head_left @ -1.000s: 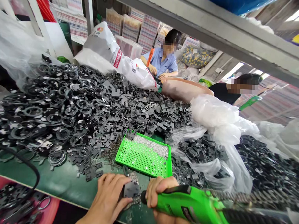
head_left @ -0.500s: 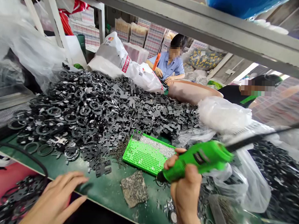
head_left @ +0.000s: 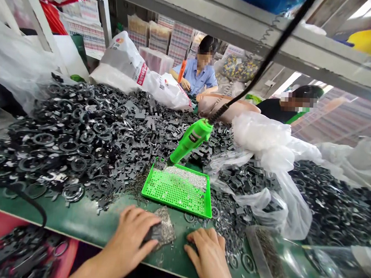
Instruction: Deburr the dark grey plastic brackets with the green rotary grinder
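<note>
My left hand [head_left: 135,233] has its thumb and fingers around a dark grey plastic part [head_left: 154,232], at the left side of a rough speckled stone block [head_left: 167,226] on the bench. To the right of the block, my right hand [head_left: 207,251] is low over the green bench top, fingers bent and the thumb apart, with no held thing visible. A green electric screwdriver [head_left: 191,141] hangs tilted from its black cord, its dark tip over the back left of a green perforated tray [head_left: 176,206]. Small silvery screws [head_left: 190,178] lie in the tray.
A large heap of dark rings and clips [head_left: 112,131] covers the back of the bench. Crumpled clear plastic bags [head_left: 265,138] lie at right, near a clear box of small parts [head_left: 269,257]. A red tub [head_left: 68,252] stands lower left. Co-workers [head_left: 197,74] sit beyond.
My right hand has let go of the screwdriver, which now hangs above the tray. My left hand has moved right to the stone with a dark part. The view has shifted.
</note>
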Demonstrator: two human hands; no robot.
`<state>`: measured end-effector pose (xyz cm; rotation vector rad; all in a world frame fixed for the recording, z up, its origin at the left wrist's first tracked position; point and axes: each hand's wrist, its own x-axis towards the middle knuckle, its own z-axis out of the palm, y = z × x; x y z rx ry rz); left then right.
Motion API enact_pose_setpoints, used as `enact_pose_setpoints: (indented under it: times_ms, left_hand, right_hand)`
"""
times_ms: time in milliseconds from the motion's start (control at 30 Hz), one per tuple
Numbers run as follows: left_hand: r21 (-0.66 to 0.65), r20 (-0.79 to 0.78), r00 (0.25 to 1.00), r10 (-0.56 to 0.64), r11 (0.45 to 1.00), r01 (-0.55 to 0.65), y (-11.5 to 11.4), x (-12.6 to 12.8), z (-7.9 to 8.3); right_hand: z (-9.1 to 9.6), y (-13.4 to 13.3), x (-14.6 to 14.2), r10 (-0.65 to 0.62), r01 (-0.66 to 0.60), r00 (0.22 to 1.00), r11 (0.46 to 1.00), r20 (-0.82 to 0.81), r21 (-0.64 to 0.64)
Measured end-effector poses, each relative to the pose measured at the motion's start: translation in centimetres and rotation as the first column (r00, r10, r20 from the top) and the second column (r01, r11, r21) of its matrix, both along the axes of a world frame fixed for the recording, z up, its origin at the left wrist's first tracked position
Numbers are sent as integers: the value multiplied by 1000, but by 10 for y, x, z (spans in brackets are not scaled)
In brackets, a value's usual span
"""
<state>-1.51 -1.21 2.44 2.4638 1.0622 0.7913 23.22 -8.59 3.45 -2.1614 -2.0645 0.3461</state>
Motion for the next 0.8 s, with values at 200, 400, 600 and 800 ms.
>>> enact_pose_setpoints:
  times_ms: [200,400,600,800]
  left_hand:
    - [-84,5,996,-84,993,84,-10,22,0]
    - [-97,8,890,456,886,-453,0,-54,-20]
    - [-171,-45,750,660,735,-657,28,-93,-22]
    - [-357,87,803,589,771,-527,14,-60,-1]
  right_hand:
    - [-7,6,3,15,-19,998,998,64,54]
    - [-14,10,4,86,-87,996,995,18,56]
    - [7,24,4,80,-46,968,988,-239,145]
    - [36,34,-50,194,-111,705,980,-682,164]
